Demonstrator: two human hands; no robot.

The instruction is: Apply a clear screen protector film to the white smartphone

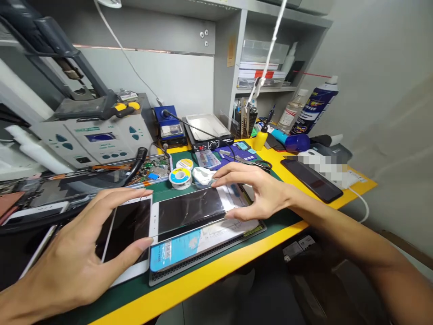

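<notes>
A clear, thin glass screen protector (pixel 189 207) is held by its edges between my two hands, just above a white phone (pixel 154 219) with a dark screen. My left hand (pixel 84 246) grips its left end, thumb and fingers at opposite edges. At the right end, my right hand (pixel 262 194) pinches it the same way. The phone lies on a flat blue and white box (pixel 182 253), which rests on a grey perforated pad (pixel 216 255). Partly behind my left hand is another white phone (pixel 131 223) with a black screen.
Solder spools (pixel 180 177), a yellow bottle (pixel 260 141) and scissors (pixel 264 164) stand or lie behind the phone. A rework station (pixel 101 140) fills the back left. To the right are a dark phone (pixel 313 178) and a spray can (pixel 314 108). The table's yellow front edge (pixel 209 271) is near.
</notes>
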